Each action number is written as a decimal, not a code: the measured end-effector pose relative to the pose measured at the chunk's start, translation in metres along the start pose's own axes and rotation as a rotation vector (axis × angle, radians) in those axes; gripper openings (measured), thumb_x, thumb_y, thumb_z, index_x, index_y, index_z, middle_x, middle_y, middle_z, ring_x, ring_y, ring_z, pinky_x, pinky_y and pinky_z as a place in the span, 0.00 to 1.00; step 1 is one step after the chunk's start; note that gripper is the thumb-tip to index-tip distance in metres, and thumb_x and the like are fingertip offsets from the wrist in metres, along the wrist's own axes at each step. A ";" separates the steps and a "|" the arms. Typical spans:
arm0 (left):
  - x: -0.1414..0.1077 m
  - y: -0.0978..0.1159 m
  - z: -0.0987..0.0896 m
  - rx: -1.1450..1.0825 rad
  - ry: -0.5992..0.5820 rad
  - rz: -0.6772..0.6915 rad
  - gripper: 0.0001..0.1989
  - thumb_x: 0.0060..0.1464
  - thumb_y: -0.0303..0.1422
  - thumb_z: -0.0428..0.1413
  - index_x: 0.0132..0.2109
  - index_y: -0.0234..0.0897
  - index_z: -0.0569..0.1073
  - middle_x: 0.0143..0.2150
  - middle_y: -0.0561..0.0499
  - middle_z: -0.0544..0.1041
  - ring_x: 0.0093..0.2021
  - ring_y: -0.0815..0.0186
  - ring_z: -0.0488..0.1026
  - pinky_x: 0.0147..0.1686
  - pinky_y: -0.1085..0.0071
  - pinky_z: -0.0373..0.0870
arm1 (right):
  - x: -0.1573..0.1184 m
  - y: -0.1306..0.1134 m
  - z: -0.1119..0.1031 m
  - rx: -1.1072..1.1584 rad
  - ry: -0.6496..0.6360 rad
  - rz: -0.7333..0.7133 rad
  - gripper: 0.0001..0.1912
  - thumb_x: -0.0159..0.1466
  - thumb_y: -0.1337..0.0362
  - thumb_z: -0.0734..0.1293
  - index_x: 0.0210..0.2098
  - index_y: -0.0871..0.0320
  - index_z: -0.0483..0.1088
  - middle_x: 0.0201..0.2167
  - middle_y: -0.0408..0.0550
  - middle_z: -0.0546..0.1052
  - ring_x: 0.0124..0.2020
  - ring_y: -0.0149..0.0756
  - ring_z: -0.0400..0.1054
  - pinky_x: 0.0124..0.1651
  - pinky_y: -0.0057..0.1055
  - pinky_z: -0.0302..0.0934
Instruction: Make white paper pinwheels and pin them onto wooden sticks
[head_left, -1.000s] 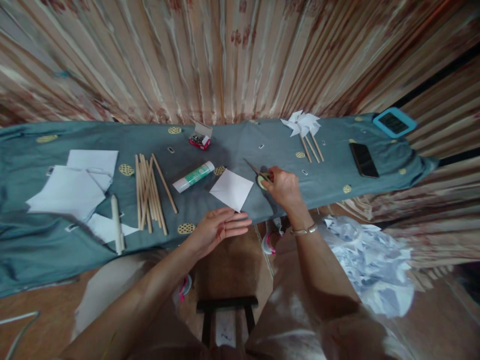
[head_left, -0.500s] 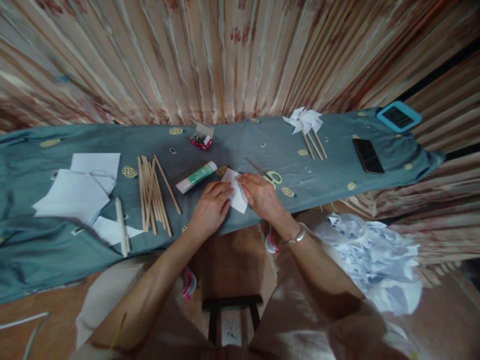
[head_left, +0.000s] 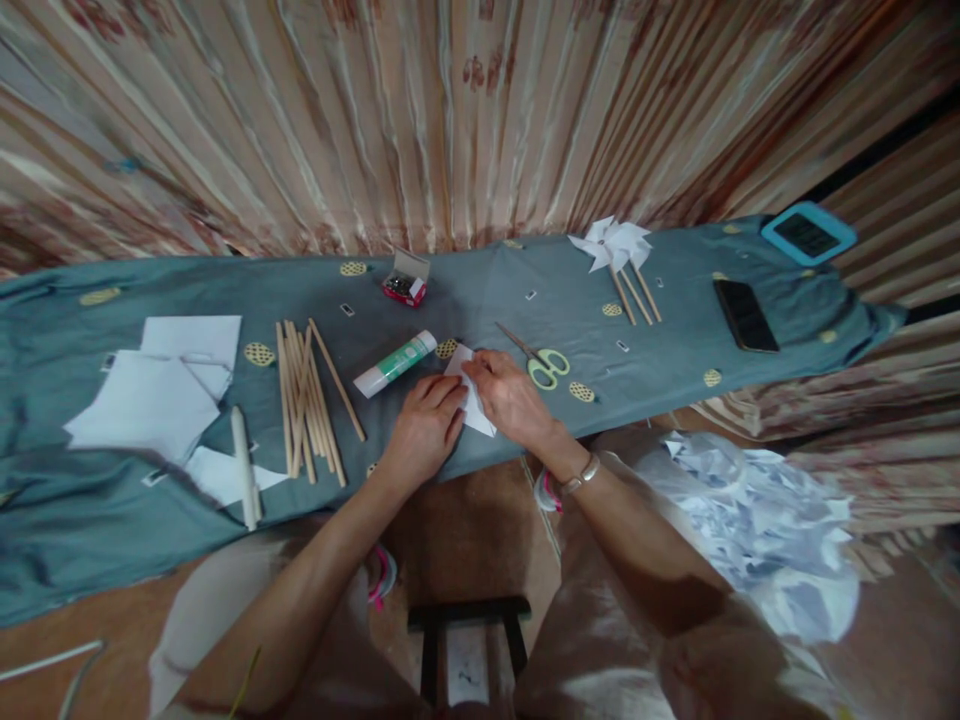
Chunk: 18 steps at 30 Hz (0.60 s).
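Observation:
A small white sheet of paper (head_left: 477,414), folded, lies at the table's front edge between my hands. My left hand (head_left: 426,422) presses its closed fingers on the paper's left side. From the right, my right hand (head_left: 511,398) grips the upper part of the sheet, fingers curled in a pinch, so that part of it is hidden. Just right of this hand lie scissors (head_left: 545,366) with light green handles, their blades pointing up and left. A green and white glue stick (head_left: 395,364) rests beyond my left hand.
Wooden sticks (head_left: 306,405), a white pen-like tool (head_left: 244,465) and white paper sheets (head_left: 142,400) lie left. A small red box (head_left: 405,287) stands behind. Paper pinwheels (head_left: 611,245), a phone (head_left: 745,315) and a blue-framed device (head_left: 808,234) are right. A bag of paper scraps (head_left: 757,520) sits below.
My right hand has shifted slightly left over the paper, uncovering more of the scissors' handles. The sheet looks narrower, with a fold along it. The view has tilted a little.

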<state>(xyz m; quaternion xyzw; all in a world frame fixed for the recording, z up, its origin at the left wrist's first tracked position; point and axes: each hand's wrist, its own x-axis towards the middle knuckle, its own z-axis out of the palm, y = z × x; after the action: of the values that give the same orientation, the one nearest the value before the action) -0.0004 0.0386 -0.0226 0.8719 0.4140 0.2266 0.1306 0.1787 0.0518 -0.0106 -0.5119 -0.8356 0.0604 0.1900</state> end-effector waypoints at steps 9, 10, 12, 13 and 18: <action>-0.001 0.004 -0.002 0.077 -0.066 0.019 0.21 0.61 0.25 0.50 0.58 0.38 0.74 0.58 0.38 0.69 0.58 0.49 0.64 0.54 0.49 0.70 | 0.007 0.002 0.001 0.106 -0.002 0.090 0.21 0.67 0.74 0.55 0.54 0.64 0.72 0.48 0.59 0.74 0.53 0.46 0.67 0.58 0.43 0.65; 0.000 0.004 -0.003 0.081 -0.072 0.019 0.21 0.61 0.25 0.50 0.58 0.38 0.74 0.58 0.38 0.69 0.58 0.49 0.63 0.54 0.49 0.70 | 0.009 0.002 0.001 0.105 -0.003 0.100 0.21 0.67 0.74 0.55 0.54 0.64 0.72 0.48 0.59 0.74 0.52 0.46 0.67 0.58 0.43 0.65; 0.000 0.005 -0.004 0.078 -0.085 0.017 0.21 0.61 0.25 0.50 0.59 0.39 0.73 0.58 0.38 0.68 0.58 0.49 0.63 0.54 0.49 0.69 | 0.012 0.002 0.001 0.103 -0.002 0.118 0.21 0.67 0.73 0.55 0.54 0.64 0.73 0.47 0.58 0.75 0.52 0.46 0.67 0.58 0.43 0.65; 0.000 0.005 -0.004 0.074 -0.090 0.013 0.21 0.61 0.26 0.50 0.59 0.40 0.73 0.58 0.38 0.68 0.58 0.49 0.63 0.54 0.49 0.69 | 0.015 0.002 0.002 0.102 0.001 0.124 0.21 0.67 0.73 0.55 0.54 0.64 0.73 0.47 0.58 0.75 0.52 0.46 0.67 0.58 0.43 0.65; 0.000 0.006 -0.005 0.051 -0.091 -0.006 0.22 0.61 0.25 0.50 0.59 0.40 0.73 0.58 0.38 0.69 0.58 0.48 0.63 0.54 0.48 0.69 | 0.027 0.002 0.006 0.102 0.028 0.156 0.22 0.66 0.74 0.56 0.53 0.63 0.73 0.48 0.57 0.75 0.52 0.45 0.67 0.58 0.43 0.65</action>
<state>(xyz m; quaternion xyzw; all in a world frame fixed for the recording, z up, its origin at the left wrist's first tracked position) 0.0009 0.0348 -0.0156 0.8832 0.4158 0.1757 0.1275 0.1672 0.0769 -0.0103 -0.5660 -0.7862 0.1106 0.2223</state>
